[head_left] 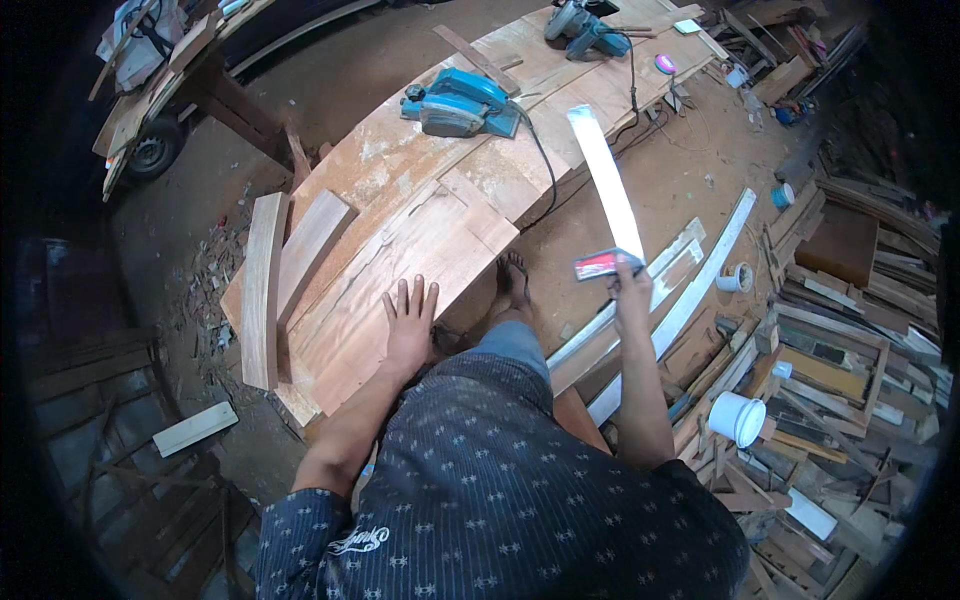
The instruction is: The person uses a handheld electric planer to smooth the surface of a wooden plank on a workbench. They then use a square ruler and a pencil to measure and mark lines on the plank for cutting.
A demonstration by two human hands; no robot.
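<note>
My left hand (pixel 408 325) lies flat with fingers spread on a broad light-brown wooden plank (pixel 440 235) along the near side of the workbench. My right hand (pixel 630 295) is closed round a flat tool (pixel 600 264) with a short red-and-dark handle, held out to the right beyond the bench edge. A long, bright blade (pixel 608 185) runs forward from it and seems joined to it. Glare hides the blade's details, so I cannot tell its exact kind. Two thick wooden pieces (pixel 264 290) rest at the bench's left end, beside the plank.
A blue electric planer (pixel 460 103) and a blue-grey power saw (pixel 585 30) sit on the dusty workbench (pixel 365 165), their cords hanging off the near edge. Long pale strips (pixel 705 275) lie at right, near a white bucket (pixel 737 420) and heaped scrap wood (pixel 830 330).
</note>
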